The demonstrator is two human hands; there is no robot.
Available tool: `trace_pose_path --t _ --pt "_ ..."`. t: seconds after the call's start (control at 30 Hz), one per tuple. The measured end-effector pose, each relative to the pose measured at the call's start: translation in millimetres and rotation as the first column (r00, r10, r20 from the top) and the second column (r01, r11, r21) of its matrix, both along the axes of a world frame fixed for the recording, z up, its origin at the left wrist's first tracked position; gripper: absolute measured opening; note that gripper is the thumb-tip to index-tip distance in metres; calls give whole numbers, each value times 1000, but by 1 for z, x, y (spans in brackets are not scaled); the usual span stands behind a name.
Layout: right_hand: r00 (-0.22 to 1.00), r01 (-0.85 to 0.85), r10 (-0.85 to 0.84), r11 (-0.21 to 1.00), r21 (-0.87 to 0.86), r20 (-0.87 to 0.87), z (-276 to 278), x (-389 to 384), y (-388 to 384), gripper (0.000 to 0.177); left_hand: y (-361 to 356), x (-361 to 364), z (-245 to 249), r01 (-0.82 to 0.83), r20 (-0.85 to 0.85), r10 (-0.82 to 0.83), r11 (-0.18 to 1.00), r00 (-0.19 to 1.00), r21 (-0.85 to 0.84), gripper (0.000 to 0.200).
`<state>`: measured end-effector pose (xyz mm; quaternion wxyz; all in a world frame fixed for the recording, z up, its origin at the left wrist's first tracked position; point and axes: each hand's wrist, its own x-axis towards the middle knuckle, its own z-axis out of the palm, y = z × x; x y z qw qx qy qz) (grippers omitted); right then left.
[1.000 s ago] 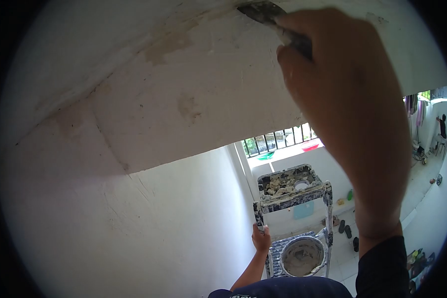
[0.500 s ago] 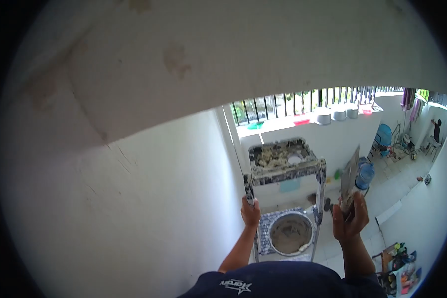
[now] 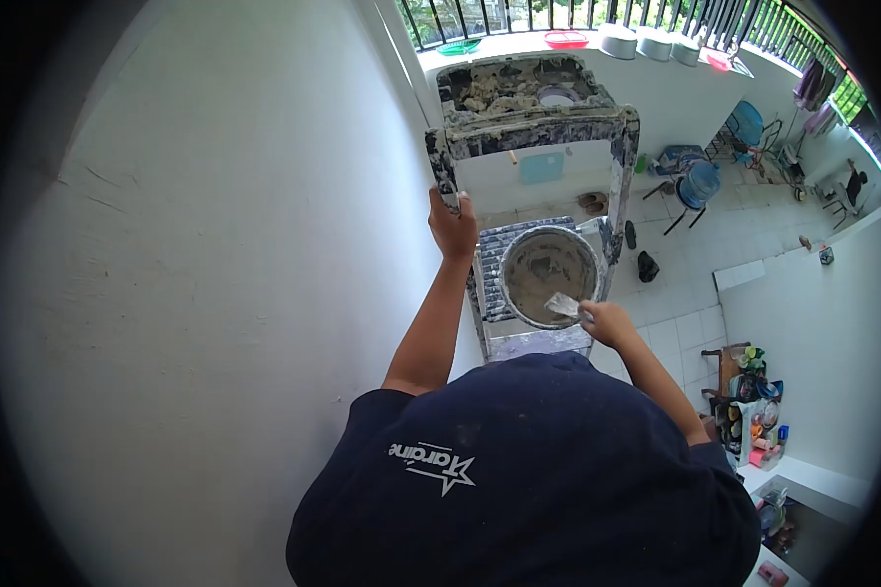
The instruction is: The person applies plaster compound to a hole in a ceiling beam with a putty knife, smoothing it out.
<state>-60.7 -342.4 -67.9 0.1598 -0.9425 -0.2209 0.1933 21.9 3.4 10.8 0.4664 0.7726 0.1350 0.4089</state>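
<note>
My left hand [image 3: 452, 227] is closed around the left rail [image 3: 440, 159] of a plaster-crusted stepladder [image 3: 548, 137], beside the white wall. A putty knife [image 3: 562, 305] is gripped in my right hand [image 3: 607, 323], its pale blade reaching over the near right rim of a round bucket [image 3: 507, 286]. Greyish wet compound [image 3: 548, 279] coats the inside of this bucket, which stands on a ribbed ladder step [image 3: 496, 245]. At the ladder's top, a tray [image 3: 597, 93] carries crumbly plaster and a round whitish piece [image 3: 558, 96].
White wall [image 3: 215, 245] runs close along my left. Pots [image 3: 619, 41] and coloured baskets [image 3: 566, 39] line the railing ledge. On the tiled floor below stand a water jug [image 3: 699, 184] on a stool, shoes [image 3: 591, 203] and a black bag [image 3: 647, 266]. A person [image 3: 856, 184] is far right.
My view has tipped down from the overhead surface toward the ladder. My right hand has brought the putty knife from its raised position down to the bucket; the left still grips the rail.
</note>
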Motion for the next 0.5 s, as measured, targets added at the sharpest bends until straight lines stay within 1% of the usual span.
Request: trace_pose_path --t 0.07,0.1,0.2,0.27,0.3,0.37,0.47,0.5 --pt "1000 -1 2 1000 -24 29 -9 13 17 36 -7 -7 20 32 -56 -37 996 998 -85 44" --pt "999 -3 5 999 -33 47 -10 21 30 32 -6 -5 16 26 -42 -29 997 999 -70 44" --pt "997 -70 73 990 -120 18 -18 38 56 24 1 3 -2 10 -2 -10 999 1000 -32 46" --pt "994 -106 107 983 -150 -1 -18 42 70 21 1 4 -4 6 23 -5 1000 1000 -13 48" --pt "992 -123 123 979 -163 -10 -19 42 74 19 2 3 -6 6 -7 -7 1000 1000 -28 43" --pt "993 -115 118 984 -137 11 -32 40 79 19 -2 -2 4 9 -66 -13 998 998 -58 32" --pt "996 -72 77 992 -108 47 -45 30 89 18 0 -2 3 23 -92 -30 997 995 -77 52" --pt "996 -53 59 994 -100 61 -47 27 92 18 1 1 -3 13 -65 -16 998 998 -56 52"
